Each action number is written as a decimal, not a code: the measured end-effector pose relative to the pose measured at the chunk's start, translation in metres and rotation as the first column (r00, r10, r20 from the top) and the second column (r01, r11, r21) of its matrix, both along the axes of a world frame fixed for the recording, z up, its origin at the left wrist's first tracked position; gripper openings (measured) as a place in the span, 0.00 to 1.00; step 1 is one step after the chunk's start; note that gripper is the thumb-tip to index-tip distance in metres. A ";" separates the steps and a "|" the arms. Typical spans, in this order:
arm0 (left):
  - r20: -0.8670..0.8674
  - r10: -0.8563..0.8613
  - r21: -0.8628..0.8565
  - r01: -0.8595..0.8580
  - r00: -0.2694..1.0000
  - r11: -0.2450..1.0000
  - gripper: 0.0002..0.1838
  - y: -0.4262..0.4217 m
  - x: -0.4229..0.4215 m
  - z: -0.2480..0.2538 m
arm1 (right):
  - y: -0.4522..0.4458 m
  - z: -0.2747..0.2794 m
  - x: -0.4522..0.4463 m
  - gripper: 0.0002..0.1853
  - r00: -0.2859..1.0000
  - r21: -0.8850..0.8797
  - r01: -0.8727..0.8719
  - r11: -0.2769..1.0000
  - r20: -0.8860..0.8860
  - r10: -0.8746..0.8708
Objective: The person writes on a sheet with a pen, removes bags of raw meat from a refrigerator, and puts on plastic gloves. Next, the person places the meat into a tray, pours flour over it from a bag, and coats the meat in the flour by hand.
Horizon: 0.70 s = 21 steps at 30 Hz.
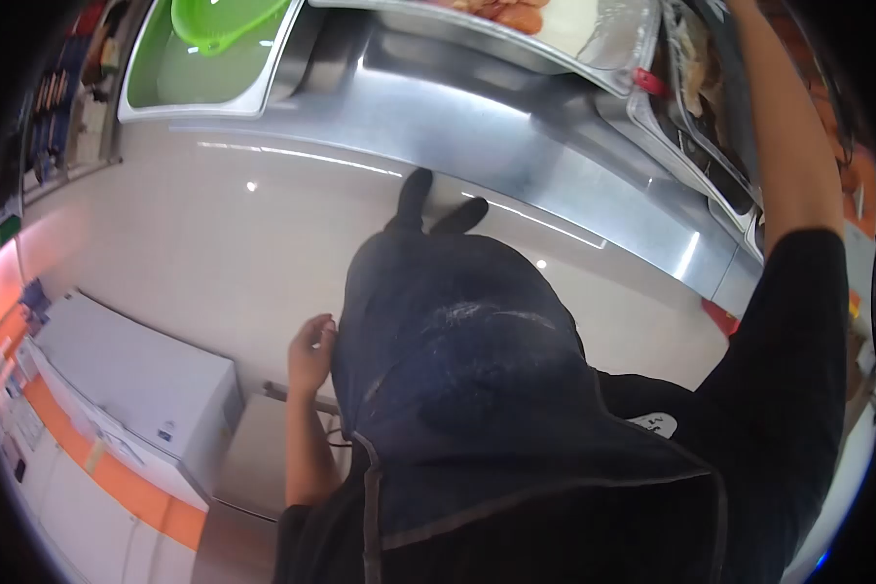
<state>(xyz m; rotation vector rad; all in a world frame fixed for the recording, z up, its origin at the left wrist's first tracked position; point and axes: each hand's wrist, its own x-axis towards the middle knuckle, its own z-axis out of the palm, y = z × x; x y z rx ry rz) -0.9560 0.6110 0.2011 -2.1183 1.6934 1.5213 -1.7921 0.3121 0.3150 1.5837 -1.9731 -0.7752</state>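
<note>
My left hand (311,346) hangs beside the dark apron (457,341), with its fingers loosely bent and slightly apart; nothing shows in it. Up at the right, my right arm (788,127) stretches over the steel counter (438,107) towards the top edge. My right hand lies beyond the frame, so whatever it touches is hidden. Close to that arm are deep metal pans (691,161) with dark and clear-wrapped contents. A metal tray (613,68) beside them carries orange food pieces (516,15) and something white. A red clip (650,83) sits at its corner.
A metal-rimmed pan (195,112) holding a green colander (214,39) stands at the upper left. A white chest-like box (136,370) and a steel cabinet (258,457) are at the lower left. Shelves (58,107) with goods line the far left. Pale floor (234,224) lies below the counter.
</note>
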 end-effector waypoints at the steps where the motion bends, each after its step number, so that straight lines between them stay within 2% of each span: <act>1: -0.010 0.033 -0.009 -0.033 0.999 0.999 0.18 0.000 0.005 -0.008 | 0.008 0.003 0.004 0.14 0.981 -0.291 -0.058 0.955 0.161 0.109; 2: -0.030 0.059 -0.008 -0.059 0.998 0.998 0.18 -0.002 0.006 -0.018 | 0.019 0.012 0.003 0.15 0.926 -0.568 -0.058 0.821 0.277 0.257; 3: -0.050 0.078 -0.010 -0.079 0.996 0.997 0.18 -0.002 0.009 -0.022 | 0.042 0.038 0.037 0.15 0.794 -0.704 0.012 0.710 0.438 0.421; 4: -0.069 0.091 -0.012 -0.092 0.993 0.996 0.18 -0.010 0.006 -0.024 | 0.065 0.065 0.073 0.15 0.611 -0.794 0.130 0.594 0.536 0.583; 6: -0.172 0.075 -0.011 -0.078 0.982 0.997 0.16 -0.044 -0.016 -0.010 | 0.088 0.095 0.093 0.18 0.670 -0.865 -0.075 0.497 0.325 0.667; 7: -0.224 0.056 -0.015 -0.061 0.973 0.998 0.16 -0.061 -0.034 -0.001 | 0.123 0.122 0.140 0.17 0.694 -0.771 0.005 0.637 0.462 0.553; 8: -0.354 0.053 0.035 -0.043 0.934 0.998 0.15 -0.079 -0.057 0.019 | 0.158 0.149 0.196 0.20 0.704 -0.651 0.100 0.753 0.581 0.409; 9: -0.462 -0.070 0.007 0.082 0.884 0.997 0.14 -0.098 -0.081 0.037 | 0.189 0.156 0.217 0.19 0.609 -0.626 0.169 0.761 0.674 0.419; 11: -0.629 -0.344 -0.098 0.368 0.697 0.925 0.14 -0.133 -0.126 0.071 | 0.233 0.149 0.280 0.16 0.339 -0.683 0.009 0.731 0.690 0.640; 12: -0.681 -0.479 -0.173 0.514 0.554 0.840 0.14 -0.147 -0.149 0.086 | 0.245 0.153 0.305 0.18 0.235 -0.471 -0.071 0.879 0.849 0.474; 13: -0.666 -0.569 -0.182 0.634 0.483 0.751 0.15 -0.159 -0.169 0.100 | 0.257 0.157 0.330 0.20 0.163 -0.202 -0.166 0.965 0.960 0.228; 14: -0.650 -0.648 -0.188 0.742 0.397 0.644 0.15 -0.167 -0.189 0.112 | 0.270 0.161 0.355 0.22 0.144 0.061 -0.253 0.965 0.989 -0.024; 15: -0.634 -0.714 -0.194 0.832 0.298 0.519 0.15 -0.175 -0.204 0.117 | 0.284 0.161 0.373 0.23 0.122 0.422 -0.190 0.887 0.906 -0.405; 17: -0.520 -0.851 -0.307 0.915 0.068 0.261 0.17 -0.185 -0.227 0.115 | 0.310 0.140 0.392 0.26 0.032 0.498 -0.259 0.828 0.861 -0.508; 19: -0.370 -0.913 -0.408 0.913 -0.173 -0.008 0.15 -0.183 -0.246 0.111 | 0.334 0.130 0.409 0.28 -0.012 0.550 -0.265 0.792 0.819 -0.573; 21: -0.432 -0.866 -0.316 0.942 -0.252 -0.116 0.13 -0.174 -0.264 0.122 | 0.355 0.123 0.425 0.30 -0.048 0.571 -0.267 0.777 0.797 -0.602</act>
